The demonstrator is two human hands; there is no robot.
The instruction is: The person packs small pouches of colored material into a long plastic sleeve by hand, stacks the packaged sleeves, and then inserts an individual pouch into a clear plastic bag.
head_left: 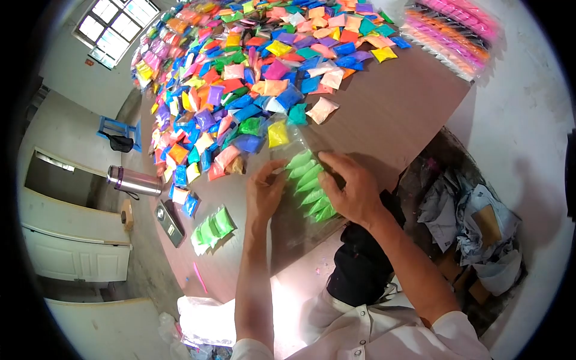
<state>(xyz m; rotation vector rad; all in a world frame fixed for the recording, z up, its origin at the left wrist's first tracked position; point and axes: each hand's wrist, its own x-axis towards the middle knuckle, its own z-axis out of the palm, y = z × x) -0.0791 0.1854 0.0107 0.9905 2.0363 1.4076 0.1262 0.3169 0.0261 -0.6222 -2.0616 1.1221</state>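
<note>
Between my two hands lies a clear plastic bag with a row of light green packets (311, 185) in it, near the table's front edge. My left hand (266, 187) is at the left side of the bag, its fingers bent together at the edge. My right hand (353, 187) has its fingers on the right side of the packets, gripping the bag's edge. A yellow packet (278, 134) lies just beyond the bag's far end. Another short row of light green packets (212, 230) rests on the table to the left.
A big heap of colourful packets (240, 90) covers the table's far left part. Filled bags of packets (447, 36) lie at the back right. A steel flask (135, 181) and a phone (170, 224) are at the left. Crumpled wrappings (474, 222) lie below, right of the table.
</note>
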